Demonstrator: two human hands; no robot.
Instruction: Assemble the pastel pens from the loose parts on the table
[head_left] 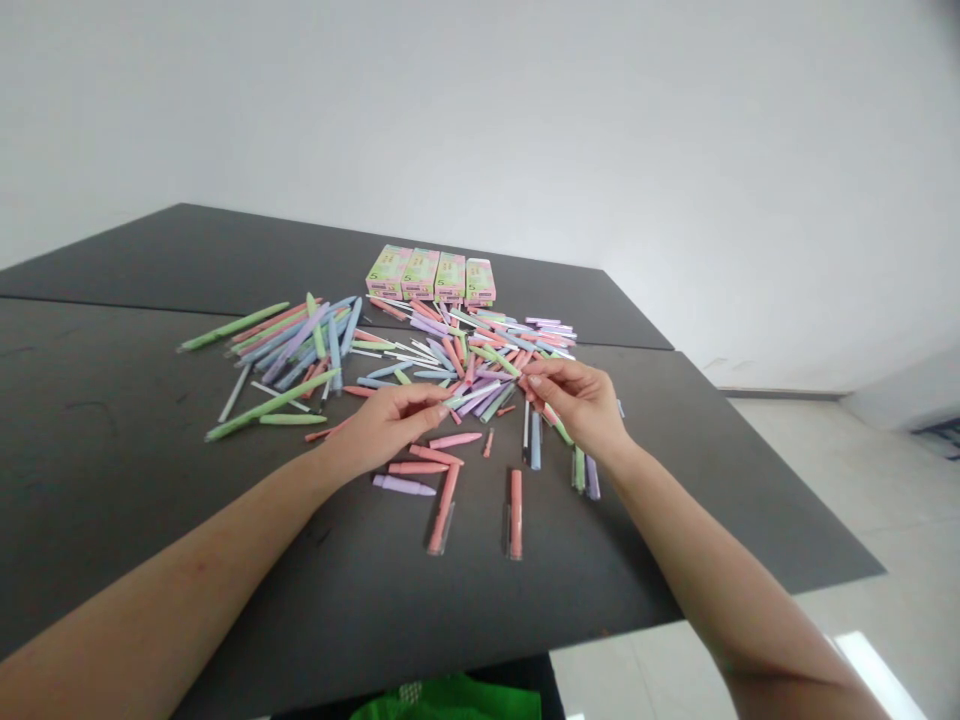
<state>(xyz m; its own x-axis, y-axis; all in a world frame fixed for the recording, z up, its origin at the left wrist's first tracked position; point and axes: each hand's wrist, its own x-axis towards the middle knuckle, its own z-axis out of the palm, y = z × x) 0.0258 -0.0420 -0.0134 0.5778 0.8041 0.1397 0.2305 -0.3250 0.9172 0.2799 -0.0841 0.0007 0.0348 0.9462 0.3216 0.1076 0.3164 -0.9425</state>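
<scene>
My left hand [397, 420] is closed in a pinch on a slim pen part [472, 395], pale green near the fingers and whitish toward its far end, which points right. Across from it my right hand [574, 398] has thumb and forefinger pressed together over the pile; whatever they pinch is too small to make out. Beneath both hands spreads a heap of pen parts [491, 345] in pink, green, blue and purple, with white refills [416, 352] among them. Closer to me lie pink barrels with clear clips, one [516, 510] apart from another [444, 510], and a purple pointed piece [403, 486].
Several green-and-pink cartons [437, 275] stand in a row behind the heap. To the left lies a pile of assembled-looking pens [292, 340]. The dark table [360, 620] has a seam across it, and its right edge drops to a tiled floor [847, 480].
</scene>
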